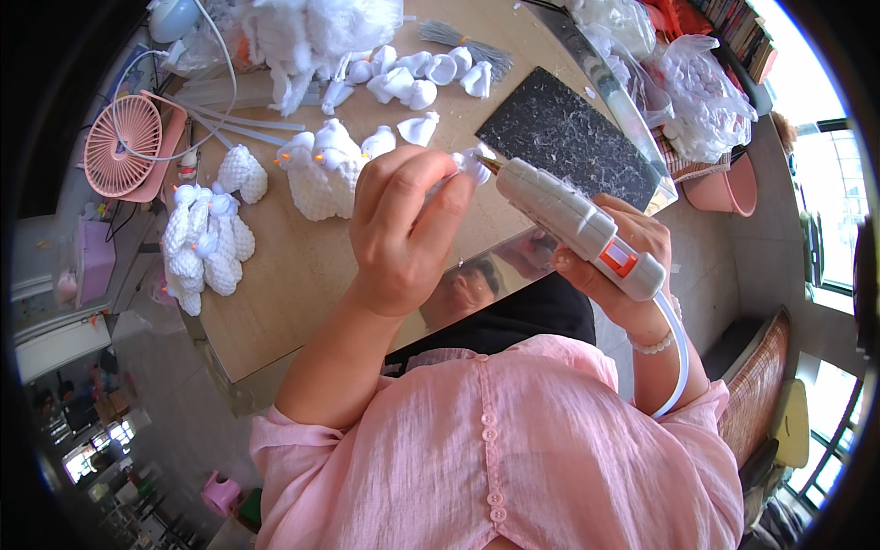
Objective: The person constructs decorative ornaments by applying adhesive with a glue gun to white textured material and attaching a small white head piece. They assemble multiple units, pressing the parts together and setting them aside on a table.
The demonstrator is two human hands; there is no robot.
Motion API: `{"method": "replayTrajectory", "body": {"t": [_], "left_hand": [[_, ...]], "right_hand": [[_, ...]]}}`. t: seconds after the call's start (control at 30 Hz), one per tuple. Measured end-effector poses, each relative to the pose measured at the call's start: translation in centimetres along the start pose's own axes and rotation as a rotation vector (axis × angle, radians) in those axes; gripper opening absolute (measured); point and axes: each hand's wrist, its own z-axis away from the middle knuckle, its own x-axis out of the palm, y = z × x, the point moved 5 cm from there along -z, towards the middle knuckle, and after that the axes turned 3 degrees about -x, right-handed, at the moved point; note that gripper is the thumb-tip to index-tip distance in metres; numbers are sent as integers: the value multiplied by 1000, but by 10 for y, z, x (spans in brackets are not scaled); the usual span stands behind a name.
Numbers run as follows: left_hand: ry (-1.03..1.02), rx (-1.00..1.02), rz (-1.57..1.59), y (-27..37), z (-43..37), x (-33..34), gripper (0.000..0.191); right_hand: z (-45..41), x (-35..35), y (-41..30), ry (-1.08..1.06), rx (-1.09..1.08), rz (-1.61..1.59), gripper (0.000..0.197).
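My left hand (412,234) pinches a small white fabric piece (476,165) between thumb and fingers, partly hidden behind them. My right hand (619,261) grips a white hot glue gun (564,213), its brass nozzle pointing left at the white piece; whether they touch I cannot tell. Beyond my left hand stand white knitted bodies (320,185) with white heads and small orange noses. A pile of similar white figures (210,244) lies at the table's left edge. Several loose white fabric pieces (412,82) lie farther back.
A black board (567,134) strewn with glue threads lies on the wooden table (295,275). Behind are a bundle of grey wires (467,48), white stuffing (295,48) and translucent glue sticks (240,124). A pink fan (124,146) is at left, a pink bin (725,185) at right.
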Motion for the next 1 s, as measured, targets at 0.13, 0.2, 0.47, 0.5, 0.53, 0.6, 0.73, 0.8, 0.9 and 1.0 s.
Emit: {"method": "replayTrajectory", "body": {"t": [0.13,0.2,0.47,0.5,0.53,0.6,0.73,0.8,0.9,1.0], "left_hand": [[6,-4,3,0,0,0,19],[3,-115,50,-4,1,-2,22],[183,-358,1,-28,6,-19,17],[187,-356,9,-29,9,-16,17],[212,-495,137,-38,16,-13,19],[238,-635,263,-47,22,-10,20],[211,-708,261,-52,29,-7,22],[215,-721,244,-52,29,-9,22],[196,-696,225,-53,30,-8,22],[186,-673,226,-52,28,-7,22]], "right_hand": [[3,-1,2,-26,9,31,21],[5,-3,3,-31,-7,32,21],[-5,-22,50,21,186,659,28],[-6,-28,61,19,163,700,27],[-7,-31,69,21,162,699,27],[-10,-29,78,-68,188,648,29],[-30,-15,36,-30,41,866,30],[-52,8,13,23,-70,667,24],[-78,67,2,-13,-134,479,27],[-90,106,24,-24,-92,518,19]]}}
